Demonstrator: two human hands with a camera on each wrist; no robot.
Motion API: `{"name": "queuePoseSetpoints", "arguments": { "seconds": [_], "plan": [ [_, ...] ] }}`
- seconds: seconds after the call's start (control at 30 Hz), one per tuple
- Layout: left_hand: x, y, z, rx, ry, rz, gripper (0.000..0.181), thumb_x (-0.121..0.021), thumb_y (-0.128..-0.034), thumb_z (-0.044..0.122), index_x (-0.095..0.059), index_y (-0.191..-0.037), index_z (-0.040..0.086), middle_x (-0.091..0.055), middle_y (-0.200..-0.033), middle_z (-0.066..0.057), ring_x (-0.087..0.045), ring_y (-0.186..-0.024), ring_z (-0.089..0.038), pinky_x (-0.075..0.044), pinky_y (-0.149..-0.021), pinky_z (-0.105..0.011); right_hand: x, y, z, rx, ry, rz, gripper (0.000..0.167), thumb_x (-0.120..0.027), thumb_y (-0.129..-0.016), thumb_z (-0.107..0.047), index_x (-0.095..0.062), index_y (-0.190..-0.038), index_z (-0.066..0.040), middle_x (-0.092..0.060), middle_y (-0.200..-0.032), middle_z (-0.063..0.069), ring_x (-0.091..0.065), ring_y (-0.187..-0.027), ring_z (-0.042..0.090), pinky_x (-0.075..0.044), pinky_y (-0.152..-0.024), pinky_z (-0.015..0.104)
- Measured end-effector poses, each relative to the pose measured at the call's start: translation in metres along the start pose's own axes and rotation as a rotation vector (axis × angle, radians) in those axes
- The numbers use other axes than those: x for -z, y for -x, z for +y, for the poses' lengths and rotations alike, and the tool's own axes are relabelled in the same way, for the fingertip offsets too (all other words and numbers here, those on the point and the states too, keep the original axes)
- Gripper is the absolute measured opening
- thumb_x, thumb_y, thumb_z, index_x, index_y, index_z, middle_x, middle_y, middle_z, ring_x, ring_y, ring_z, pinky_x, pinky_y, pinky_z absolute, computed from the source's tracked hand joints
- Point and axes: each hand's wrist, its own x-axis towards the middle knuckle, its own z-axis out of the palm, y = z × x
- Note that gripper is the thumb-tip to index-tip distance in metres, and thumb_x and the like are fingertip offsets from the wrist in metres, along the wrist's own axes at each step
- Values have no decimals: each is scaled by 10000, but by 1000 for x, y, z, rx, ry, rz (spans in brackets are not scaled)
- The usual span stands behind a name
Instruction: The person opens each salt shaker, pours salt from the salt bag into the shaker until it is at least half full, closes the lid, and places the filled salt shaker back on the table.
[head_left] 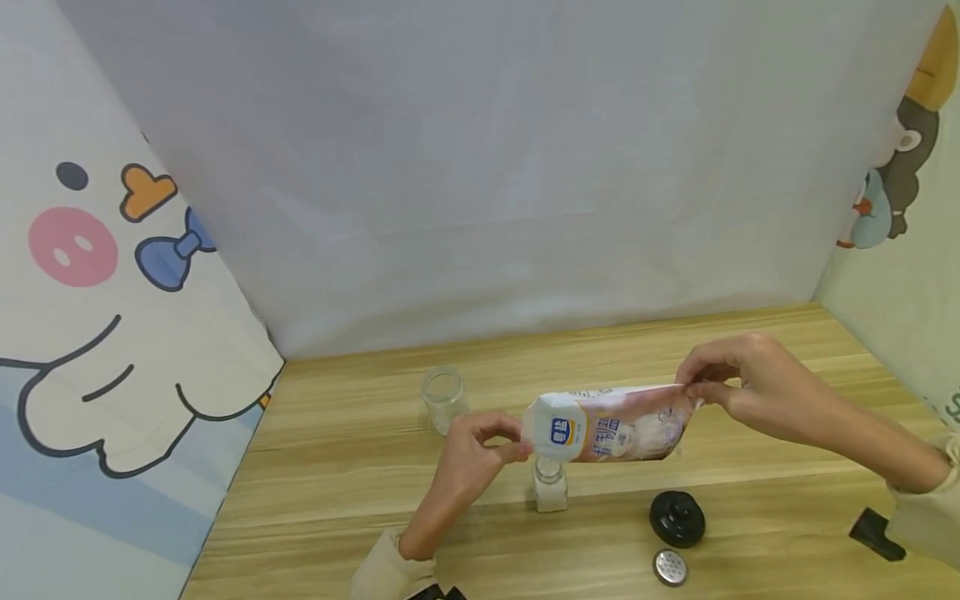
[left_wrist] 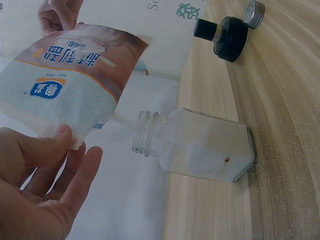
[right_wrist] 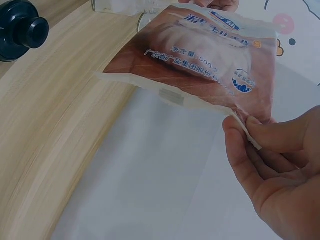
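A salt bag (head_left: pixel 637 429), white and pinkish-brown with blue lettering, is stretched sideways above the table. My left hand (head_left: pixel 468 462) pinches its white end by a corner. At the opposite end, my right hand (head_left: pixel 750 383) pinches the upper corner between thumb and fingers. Below the white end stands a small square glass bottle (left_wrist: pixel 205 145), uncapped, with white salt inside. In the left wrist view a faint pale streak runs between the bag's corner and the bottle's mouth. The right wrist view shows the bag's sealed edge in the fingers of the right hand.
Behind my left hand stands a clear glass jar (head_left: pixel 442 400). A round black lid (head_left: pixel 677 518) with a knob lies at the front right, beside a perforated metal shaker cap (head_left: pixel 670 567). White grains (left_wrist: pixel 272 167) are scattered on the wooden table around the bottle.
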Motion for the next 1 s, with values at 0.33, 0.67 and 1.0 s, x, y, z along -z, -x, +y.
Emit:
{"name": "queuePoseSetpoints", "arguments": {
  "seconds": [0.33,0.67,1.0],
  "plan": [
    [0,0,0,3,15,-2,61,-727,-765,-47,-700,-807,-12,-680,-829,-127,-648,-799,-197,-593,-696,-296,0,0,0,-5,4,0,368,-670,-697,212,-676,-791,-144,-639,-760,-110,-579,-638,25,-520,-529,193],
    [-1,0,1,-1,27,2,62,-724,-764,-58,-693,-803,-22,-677,-829,-133,-649,-800,-204,-594,-696,-298,0,-1,1,1,8,-3,378,-671,-692,214,-676,-790,-151,-638,-761,-117,-577,-641,22,-522,-536,191],
    [-1,0,0,-3,39,3,68,-716,-766,-72,-693,-797,-16,-670,-837,-168,-652,-800,-218,-595,-698,-308,0,-1,3,15,9,4,379,-682,-689,210,-676,-791,-155,-637,-759,-124,-579,-638,19,-522,-534,194]
  ]
}}
